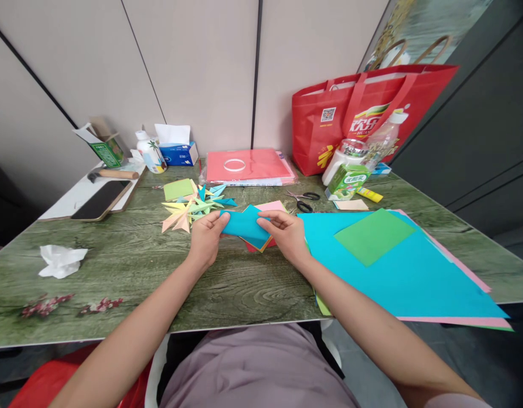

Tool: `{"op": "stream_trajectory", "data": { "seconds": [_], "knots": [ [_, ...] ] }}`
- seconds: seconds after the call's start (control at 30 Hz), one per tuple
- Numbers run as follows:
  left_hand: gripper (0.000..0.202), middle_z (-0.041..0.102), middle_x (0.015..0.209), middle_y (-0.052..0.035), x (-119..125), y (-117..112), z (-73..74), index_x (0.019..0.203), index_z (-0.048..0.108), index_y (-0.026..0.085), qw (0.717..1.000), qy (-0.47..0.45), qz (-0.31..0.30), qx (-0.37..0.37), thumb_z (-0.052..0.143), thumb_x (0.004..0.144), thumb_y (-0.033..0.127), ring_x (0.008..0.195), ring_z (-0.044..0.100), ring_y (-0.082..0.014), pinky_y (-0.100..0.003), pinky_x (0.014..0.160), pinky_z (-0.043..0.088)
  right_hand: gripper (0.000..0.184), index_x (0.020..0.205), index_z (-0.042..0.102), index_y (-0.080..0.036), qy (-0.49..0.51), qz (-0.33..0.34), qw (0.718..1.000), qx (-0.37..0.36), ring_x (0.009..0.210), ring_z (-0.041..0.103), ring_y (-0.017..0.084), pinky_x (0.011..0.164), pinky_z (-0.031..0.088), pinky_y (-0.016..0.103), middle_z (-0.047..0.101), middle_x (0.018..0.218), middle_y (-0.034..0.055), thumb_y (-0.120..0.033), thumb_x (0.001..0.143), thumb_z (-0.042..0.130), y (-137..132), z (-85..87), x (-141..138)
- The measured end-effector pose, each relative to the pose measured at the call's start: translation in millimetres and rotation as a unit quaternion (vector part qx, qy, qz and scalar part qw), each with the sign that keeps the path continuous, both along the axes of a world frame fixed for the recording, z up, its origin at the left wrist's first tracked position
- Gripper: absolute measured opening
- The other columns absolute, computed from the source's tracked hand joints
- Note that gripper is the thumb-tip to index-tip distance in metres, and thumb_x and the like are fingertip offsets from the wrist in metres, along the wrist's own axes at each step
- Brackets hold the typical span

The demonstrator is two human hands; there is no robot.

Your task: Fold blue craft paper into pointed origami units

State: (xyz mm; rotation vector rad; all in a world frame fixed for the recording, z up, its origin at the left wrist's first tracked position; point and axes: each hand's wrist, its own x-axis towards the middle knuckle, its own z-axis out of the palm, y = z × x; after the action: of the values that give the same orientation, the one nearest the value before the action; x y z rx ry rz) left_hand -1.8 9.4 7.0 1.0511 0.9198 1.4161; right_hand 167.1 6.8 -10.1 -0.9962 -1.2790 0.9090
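A blue sheet of paper [241, 224], folded into a narrow rectangle, is stretched between my two hands above the table. My left hand [205, 237] pinches its left end between thumb and fingers. At the right end, my right hand [288, 233] grips it the same way. Under and behind it lies a small stack of coloured paper squares [266, 245], blue on top, with pink and red edges showing. Just beyond my left hand is a pile of folded paper pieces [195, 205] in yellow, green, peach and blue.
Large blue sheets [397, 277] with a green square [375, 235] on them cover the right side. Scissors [304, 202], a green carton [348, 182] and a red bag [320, 130] stand or lie behind. At left are a phone [101, 199], a hammer [114, 174] and crumpled tissue [62, 260].
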Motion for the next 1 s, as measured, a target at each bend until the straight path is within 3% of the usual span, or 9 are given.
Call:
{"op": "stream_trajectory", "data": {
  "seconds": [0.53,1.0],
  "knots": [
    [0.021,0.061,0.057,0.0017,-0.2,0.5,-1.0,0.064,0.064,0.014,1.000,0.003,-0.007,-0.003,0.073,0.061,0.034,0.053,0.053,-0.0105,-0.021,0.052,0.044,0.025,0.079,0.069,-0.019,-0.004,-0.007,1.000,-0.014,0.069,0.061,0.016,0.063,0.049,0.030,0.069,0.075,0.0033,-0.038,0.063,0.070,-0.5,1.2,-0.3],
    [0.019,0.052,0.050,0.0048,-0.8,-0.1,-1.9,0.059,0.062,0.015,1.000,0.010,-0.010,0.015,0.071,0.065,0.031,0.050,0.048,-0.0085,-0.020,0.051,0.042,0.022,0.077,0.067,-0.018,0.008,-0.002,1.000,-0.010,0.069,0.061,0.016,0.064,0.048,0.030,0.068,0.074,0.0031,-0.035,0.064,0.070,1.5,-1.6,-0.2]
  ]
}}
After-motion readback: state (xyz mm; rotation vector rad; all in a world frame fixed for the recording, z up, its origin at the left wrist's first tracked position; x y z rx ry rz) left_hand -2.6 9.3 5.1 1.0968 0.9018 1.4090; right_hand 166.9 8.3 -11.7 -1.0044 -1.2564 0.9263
